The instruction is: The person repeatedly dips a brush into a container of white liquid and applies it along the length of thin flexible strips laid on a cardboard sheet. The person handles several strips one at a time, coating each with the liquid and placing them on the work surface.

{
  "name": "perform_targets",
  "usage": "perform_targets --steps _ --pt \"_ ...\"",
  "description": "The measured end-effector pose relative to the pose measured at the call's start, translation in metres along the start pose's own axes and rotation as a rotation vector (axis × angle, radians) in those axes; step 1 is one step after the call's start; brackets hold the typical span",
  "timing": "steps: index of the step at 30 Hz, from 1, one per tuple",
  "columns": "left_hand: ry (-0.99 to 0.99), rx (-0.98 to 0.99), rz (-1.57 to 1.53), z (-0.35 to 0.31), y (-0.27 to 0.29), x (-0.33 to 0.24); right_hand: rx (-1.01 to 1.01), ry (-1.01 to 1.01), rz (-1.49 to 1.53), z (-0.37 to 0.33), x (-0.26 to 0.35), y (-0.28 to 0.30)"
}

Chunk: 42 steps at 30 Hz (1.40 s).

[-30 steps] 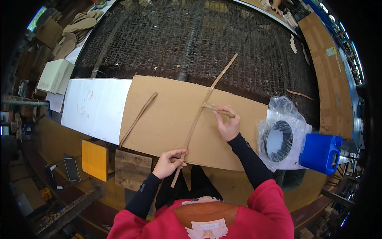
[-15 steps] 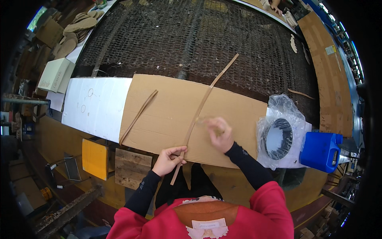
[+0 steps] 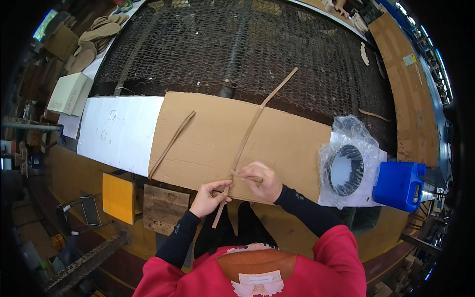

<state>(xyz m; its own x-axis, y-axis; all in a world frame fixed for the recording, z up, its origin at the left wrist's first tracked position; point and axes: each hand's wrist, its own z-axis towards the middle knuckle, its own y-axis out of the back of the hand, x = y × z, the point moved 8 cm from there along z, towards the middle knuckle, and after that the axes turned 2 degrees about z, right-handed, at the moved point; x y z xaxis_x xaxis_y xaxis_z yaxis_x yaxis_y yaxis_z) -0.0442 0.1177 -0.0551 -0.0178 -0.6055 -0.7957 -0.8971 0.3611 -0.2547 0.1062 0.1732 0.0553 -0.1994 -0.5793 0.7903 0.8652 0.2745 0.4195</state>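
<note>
A long, narrow tan strip (image 3: 253, 121) runs over the brown cardboard sheet (image 3: 208, 133), its far end on the mesh and its near end hanging past the sheet's front edge. My left hand (image 3: 209, 199) pinches this strip close to the near end. Just right of it, my right hand (image 3: 262, 182) is closed round a small brush (image 3: 253, 178) with a wooden-looking handle. The brush's pale tip touches or almost touches the strip; which, I cannot tell. A second, folded strip (image 3: 173, 141) lies on the sheet's left part.
At right stands a plastic-wrapped round tub (image 3: 346, 170) of white stuff, beside a blue jerrycan (image 3: 398, 187). Dark wire mesh (image 3: 198, 54) spreads beyond the cardboard. A white board (image 3: 121, 131) and a pale box (image 3: 69, 96) lie left. Another person's hand (image 3: 341, 7) shows far right.
My right hand has come down and left with the brush, from over the sheet to the strip beside my left hand. The left hand keeps its pinch, almost unmoved.
</note>
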Motion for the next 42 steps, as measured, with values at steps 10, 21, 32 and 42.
perform_targets --steps 10,21,32,42 --pt "0.001 -0.014 -0.001 -0.001 0.002 0.001 -0.060 0.017 -0.077 -0.007 0.003 -0.002" --pt "-0.004 -0.027 -0.018 -0.004 0.006 0.000 -0.072 -0.135 -0.064 -0.010 -0.007 0.006" --pt "0.009 0.005 0.017 0.003 0.006 -0.006 -0.185 -0.219 0.071 -0.020 0.016 0.024" --pt "0.011 -0.081 -0.033 0.063 0.004 -0.039 -1.092 -0.476 -0.140 -0.158 0.060 0.224"
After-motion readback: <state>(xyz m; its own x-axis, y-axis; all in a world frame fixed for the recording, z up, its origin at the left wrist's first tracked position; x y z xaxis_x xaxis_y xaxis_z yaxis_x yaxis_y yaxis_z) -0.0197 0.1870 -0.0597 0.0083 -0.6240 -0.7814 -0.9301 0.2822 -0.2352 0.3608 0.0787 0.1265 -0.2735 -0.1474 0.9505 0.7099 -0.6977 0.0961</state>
